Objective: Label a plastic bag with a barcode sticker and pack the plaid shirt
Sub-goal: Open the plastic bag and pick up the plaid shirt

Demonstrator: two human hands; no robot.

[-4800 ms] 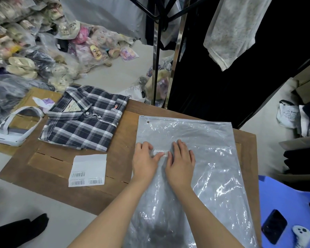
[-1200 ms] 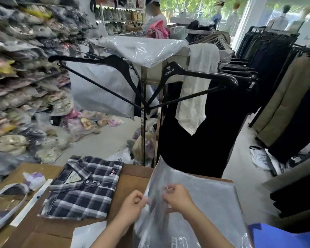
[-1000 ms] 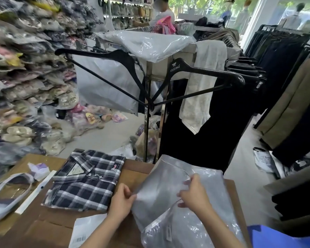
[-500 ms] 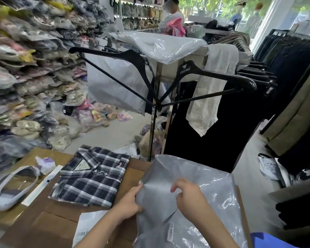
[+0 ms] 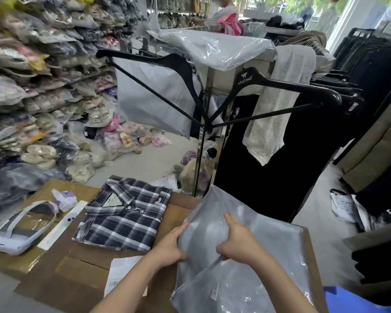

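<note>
both hands clamped on glossy grey plastic bag (image 5: 246, 256): left hand (image 5: 171, 245) at its side edge, right hand (image 5: 239, 241) pinching the middle, far end lifted. beside it, flat on brown cardboard tabletop (image 5: 77, 274), folded plaid shirt (image 5: 124, 213). beyond, heaped bagged shoes (image 5: 38, 98), black hangers (image 5: 280, 86).

A brown cardboard-covered table (image 5: 81, 271) carries a folded plaid shirt (image 5: 124, 214), a white barcode sticker sheet (image 5: 120, 273), a white headset (image 5: 20, 227), a long white strip (image 5: 62, 224), and the plastic bag (image 5: 269, 256).
</note>
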